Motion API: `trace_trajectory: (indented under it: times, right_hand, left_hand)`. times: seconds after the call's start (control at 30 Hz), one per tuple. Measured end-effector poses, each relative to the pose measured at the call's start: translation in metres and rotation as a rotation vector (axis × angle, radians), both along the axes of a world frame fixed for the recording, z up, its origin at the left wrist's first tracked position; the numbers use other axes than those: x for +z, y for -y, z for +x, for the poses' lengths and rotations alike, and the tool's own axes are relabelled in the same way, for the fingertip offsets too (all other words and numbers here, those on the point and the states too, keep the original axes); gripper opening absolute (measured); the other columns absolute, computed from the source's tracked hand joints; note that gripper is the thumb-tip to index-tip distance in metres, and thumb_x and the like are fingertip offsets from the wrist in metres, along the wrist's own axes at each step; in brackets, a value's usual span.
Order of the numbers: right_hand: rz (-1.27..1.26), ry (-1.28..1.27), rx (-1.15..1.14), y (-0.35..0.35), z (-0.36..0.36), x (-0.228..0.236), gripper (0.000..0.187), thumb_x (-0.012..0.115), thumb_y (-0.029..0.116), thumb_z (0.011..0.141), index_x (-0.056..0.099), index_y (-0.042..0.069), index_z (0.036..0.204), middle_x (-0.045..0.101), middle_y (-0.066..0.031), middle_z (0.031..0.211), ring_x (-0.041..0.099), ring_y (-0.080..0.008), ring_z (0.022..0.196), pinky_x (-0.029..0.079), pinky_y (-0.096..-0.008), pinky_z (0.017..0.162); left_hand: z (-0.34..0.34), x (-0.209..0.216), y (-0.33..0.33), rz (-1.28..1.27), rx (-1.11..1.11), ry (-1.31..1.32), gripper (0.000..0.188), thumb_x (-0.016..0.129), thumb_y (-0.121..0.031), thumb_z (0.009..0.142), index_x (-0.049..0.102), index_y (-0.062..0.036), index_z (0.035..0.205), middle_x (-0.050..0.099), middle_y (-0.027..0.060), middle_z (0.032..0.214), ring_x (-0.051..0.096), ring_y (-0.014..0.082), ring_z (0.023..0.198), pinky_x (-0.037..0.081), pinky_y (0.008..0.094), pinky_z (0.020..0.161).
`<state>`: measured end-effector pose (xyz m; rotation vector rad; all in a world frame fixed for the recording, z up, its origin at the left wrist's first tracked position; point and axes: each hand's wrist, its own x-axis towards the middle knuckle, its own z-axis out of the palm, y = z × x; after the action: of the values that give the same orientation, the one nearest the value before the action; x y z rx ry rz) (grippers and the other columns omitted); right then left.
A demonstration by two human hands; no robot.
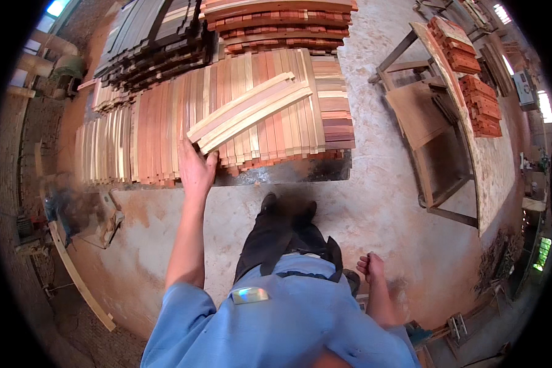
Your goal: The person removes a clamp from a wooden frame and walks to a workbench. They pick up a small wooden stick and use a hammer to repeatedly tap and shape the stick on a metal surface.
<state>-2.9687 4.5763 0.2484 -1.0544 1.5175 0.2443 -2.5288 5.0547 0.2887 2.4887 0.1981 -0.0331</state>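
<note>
Your left hand (197,170) grasps the loose strips (251,111) by their near-left end atop the wood stack (156,140), apparently positioning them, which calls for steady support, while your relaxed right hand (371,267) hangs empty.

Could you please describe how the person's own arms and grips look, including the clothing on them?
The left sleeve and the right sleeve are blue fabric, short enough to leave the left forearm and the right forearm bare. The left grip and the right grip wear no gloves. I see no watch; rings are too small to tell.
</note>
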Motion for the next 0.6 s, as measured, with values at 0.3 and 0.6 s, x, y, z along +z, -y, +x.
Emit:
trace_trajectory:
  times: [0.3,0.6]
  right_hand:
    - [-0.020,-0.015,0.124,-0.071,0.067,0.001,0.026,0.047,0.026,0.097,0.051,0.003,0.110,0.063,-0.0141,0.091,0.062,-0.0215,0.064,0.057,-0.0358,0.056]
    - [-0.069,-0.009,0.099,-0.082,0.080,0.012,0.019,0.044,0.024,0.099,0.050,0.007,0.103,0.062,-0.0119,0.086,0.062,-0.0222,0.063,0.056,-0.0371,0.055]
  left_hand:
    - [0.001,-0.019,0.010,0.044,-0.031,0.095,0.077,0.068,-0.022,0.081,0.030,0.0120,0.139,0.040,0.0340,0.137,0.034,0.0471,0.131,0.027,0.0495,0.111]
    - [0.019,0.019,0.006,0.163,-0.213,0.239,0.073,0.071,-0.024,0.076,0.038,0.0059,0.133,0.043,0.0291,0.133,0.036,0.0445,0.129,0.027,0.0506,0.110]
